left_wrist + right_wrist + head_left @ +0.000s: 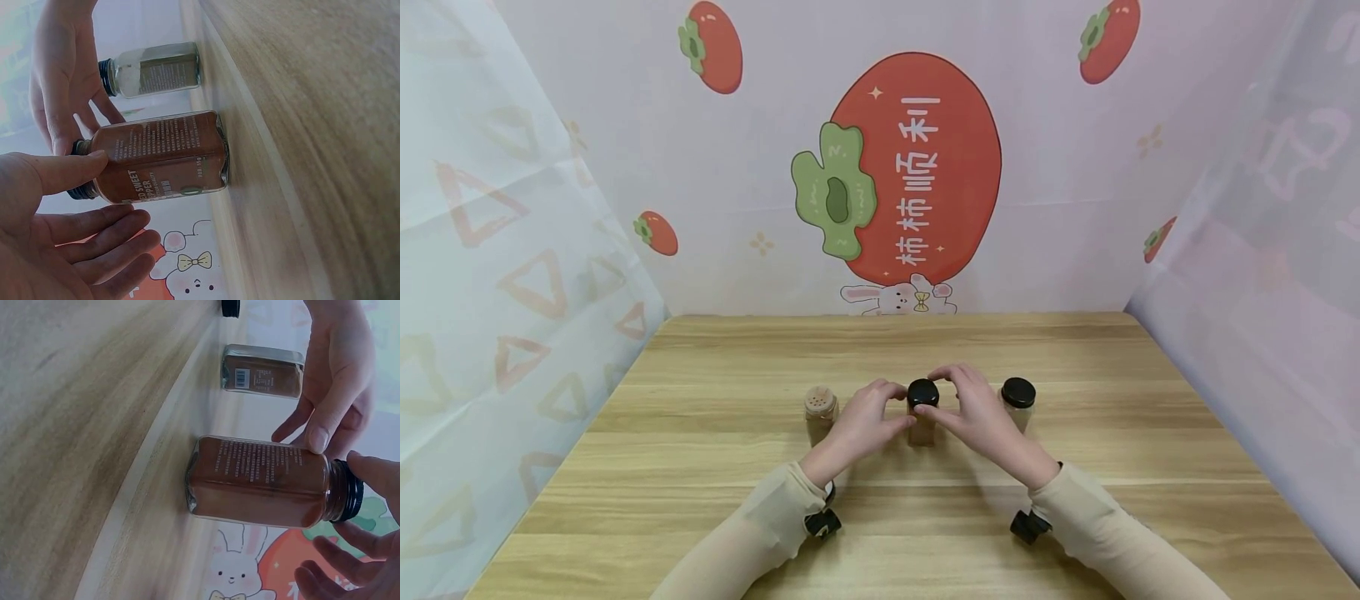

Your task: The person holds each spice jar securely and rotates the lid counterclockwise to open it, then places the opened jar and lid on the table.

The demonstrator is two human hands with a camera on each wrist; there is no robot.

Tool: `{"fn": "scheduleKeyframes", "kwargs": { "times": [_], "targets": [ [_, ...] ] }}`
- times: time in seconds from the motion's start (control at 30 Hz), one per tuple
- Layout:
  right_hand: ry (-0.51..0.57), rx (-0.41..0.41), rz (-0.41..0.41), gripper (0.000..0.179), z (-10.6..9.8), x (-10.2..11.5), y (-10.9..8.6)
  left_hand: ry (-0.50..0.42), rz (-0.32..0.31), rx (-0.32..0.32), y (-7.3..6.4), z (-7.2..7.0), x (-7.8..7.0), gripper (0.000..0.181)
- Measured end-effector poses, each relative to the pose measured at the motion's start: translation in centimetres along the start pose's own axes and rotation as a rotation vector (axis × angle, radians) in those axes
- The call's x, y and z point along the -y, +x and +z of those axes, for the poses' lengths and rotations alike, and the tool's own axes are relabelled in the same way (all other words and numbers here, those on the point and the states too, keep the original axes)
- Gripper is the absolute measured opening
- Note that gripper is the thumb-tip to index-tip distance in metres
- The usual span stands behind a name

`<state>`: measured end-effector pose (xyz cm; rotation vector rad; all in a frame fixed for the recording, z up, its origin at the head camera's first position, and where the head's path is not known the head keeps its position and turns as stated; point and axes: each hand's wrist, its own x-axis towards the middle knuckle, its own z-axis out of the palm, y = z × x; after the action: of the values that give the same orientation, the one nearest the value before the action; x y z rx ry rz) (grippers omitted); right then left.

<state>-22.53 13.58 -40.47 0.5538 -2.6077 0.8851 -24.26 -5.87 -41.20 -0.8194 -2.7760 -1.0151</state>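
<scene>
A square glass spice jar [922, 429] of red-brown powder stands upright mid-table under a black lid [922, 392]. From the left, my left hand [867, 421] holds its upper part. The left thumb presses on the jar's shoulder and the other fingers curve round the far side. My right hand [981, 421] grips the lid, thumb in front, fingertips behind. Left of my left hand is a second spice jar [820, 408] with a holed sifter top, partly behind that wrist. Past my right hand stands a third jar [1018, 404], capped in black.
A patterned cloth backdrop [1045, 183] rises behind the wooden table [910, 342], with cloth sides left and right. Small black wrist cameras hang under both wrists. At the top edge of the right wrist view a black lid-like piece [230, 307] is cut off.
</scene>
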Motion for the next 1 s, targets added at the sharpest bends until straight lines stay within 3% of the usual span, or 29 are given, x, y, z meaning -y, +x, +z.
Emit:
{"fn": "scheduleKeyframes", "kwargs": {
  "times": [0.3, 0.7, 1.0],
  "targets": [
    [-0.012, -0.004, 0.008, 0.047, -0.2, 0.3, 0.3, 0.007, 0.0, 0.004, 0.0, -0.1, -0.1, 0.037],
    [0.111, 0.059, -0.021, 0.039, -0.7, 0.3, 0.5, 0.022, 0.009, -0.001, 0.1, 0.0, 0.0, 0.039],
    [0.143, 0.066, -0.017, 0.041, -1.1, 0.5, 0.4, 0.022, 0.003, -0.003, 0.0, 0.0, 0.1, 0.038]
  ]
}}
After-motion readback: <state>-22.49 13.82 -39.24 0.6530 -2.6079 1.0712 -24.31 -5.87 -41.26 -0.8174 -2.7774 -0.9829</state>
